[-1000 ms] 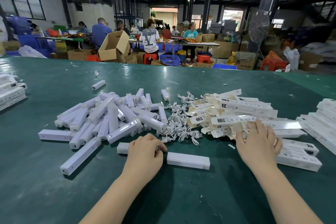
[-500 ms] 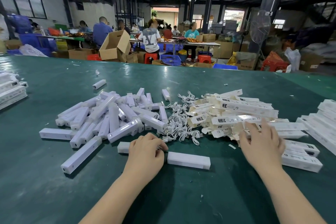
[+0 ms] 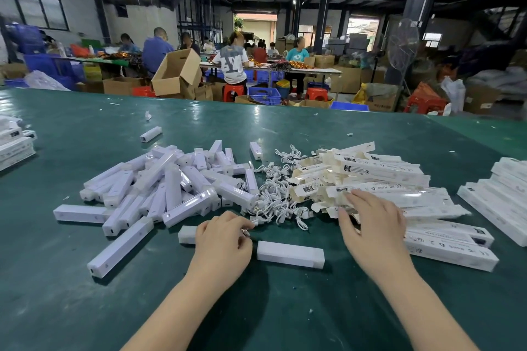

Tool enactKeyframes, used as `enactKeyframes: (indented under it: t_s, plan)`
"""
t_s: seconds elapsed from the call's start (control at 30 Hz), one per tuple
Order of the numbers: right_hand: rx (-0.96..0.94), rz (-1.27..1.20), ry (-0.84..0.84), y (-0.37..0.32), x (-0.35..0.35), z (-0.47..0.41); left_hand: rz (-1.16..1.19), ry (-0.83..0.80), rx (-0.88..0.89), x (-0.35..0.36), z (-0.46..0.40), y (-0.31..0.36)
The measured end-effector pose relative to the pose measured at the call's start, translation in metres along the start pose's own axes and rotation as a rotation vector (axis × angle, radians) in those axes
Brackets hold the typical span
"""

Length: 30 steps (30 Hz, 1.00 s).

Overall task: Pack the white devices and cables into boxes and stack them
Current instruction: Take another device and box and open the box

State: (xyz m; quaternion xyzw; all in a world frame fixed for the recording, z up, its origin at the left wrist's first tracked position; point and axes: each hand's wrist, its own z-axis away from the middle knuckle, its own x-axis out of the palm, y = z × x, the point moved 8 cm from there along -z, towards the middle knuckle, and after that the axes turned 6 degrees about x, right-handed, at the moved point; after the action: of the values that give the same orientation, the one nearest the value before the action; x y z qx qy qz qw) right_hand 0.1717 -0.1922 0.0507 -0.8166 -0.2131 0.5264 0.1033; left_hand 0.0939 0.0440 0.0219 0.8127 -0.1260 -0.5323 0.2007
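The left hand [image 3: 221, 239] is curling over one white device [image 3: 290, 253] that is lying flat on the green counter [image 3: 285, 308], its long axis running left to right in front of the person. The hand is covering the device's middle, so only the two ends are showing; whether the fingers are actually gripping it I cannot tell. At the fingertips the grip is pinching the plug of a cable [image 3: 258, 221] at the near edge of the cable heap [image 3: 278, 196].

The right hand [image 3: 370, 225] is reaching, fingers spread and relaxed, into the pile of flat boxes [image 3: 376, 179]; the fingertips are touching the near box ends, with nothing pinched.

The coming move is probably turning on this: the device is lying crosswise under the left hand, while the boxes are lying just beyond and to the right of the right hand, long axes also running roughly left to right. So the right hand is the nearer one for drawing out a box, and the device's right end is already pointing toward it.

Loose devices [image 3: 159, 188] are heaped to the left, and packed boxes [image 3: 496, 199] are being stacked at the far right
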Motion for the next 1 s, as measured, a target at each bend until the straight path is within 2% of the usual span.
enactKeyframes:
  t_s: [0.13,0.2,0.27,0.33,0.4,0.47,0.53,0.6,0.7,0.8,0.9,1.0]
  plan:
    - [-0.304,-0.282,0.3,-0.038,-0.039,0.019,0.1,0.093,0.029,-0.009,0.0,0.005]
    - [-0.469,-0.308,0.404,-0.056,-0.053,0.034,0.436,0.162,-0.046,-0.014,0.001,0.005]
    - [-0.658,-0.29,0.414,-0.081,-0.054,0.057,1.062,0.042,-0.275,0.001,0.001,0.003]
    - [-0.849,-0.27,0.329,-0.109,-0.039,0.081,1.557,-0.217,-0.453,0.019,0.007,0.017]
    - [-0.977,-0.292,0.263,-0.13,-0.024,0.1,1.672,-0.428,-0.459,0.022,0.015,0.028]
    - [-1.006,-0.374,0.213,-0.137,-0.019,0.106,1.706,-0.421,-0.473,0.021,0.016,0.024]
    - [-0.971,-0.451,0.132,-0.134,-0.017,0.101,1.732,-0.303,-0.495,0.017,0.011,0.018]
    - [-0.873,-0.53,0.038,-0.124,-0.015,0.092,1.662,-0.25,-0.495,0.016,0.007,0.015]
    - [-0.624,-0.651,-0.123,-0.113,-0.009,0.077,1.517,-0.225,-0.435,0.016,0.004,0.015]
    - [-0.364,-0.733,-0.332,-0.105,0.011,0.071,1.514,-0.223,-0.362,0.02,0.005,0.02]
    - [-0.238,-0.855,-0.461,-0.103,0.023,0.072,1.453,-0.271,-0.304,0.023,0.009,0.028]
    - [-0.127,-1.089,-0.531,-0.1,0.027,0.073,1.333,-0.221,-0.234,0.019,0.01,0.032]
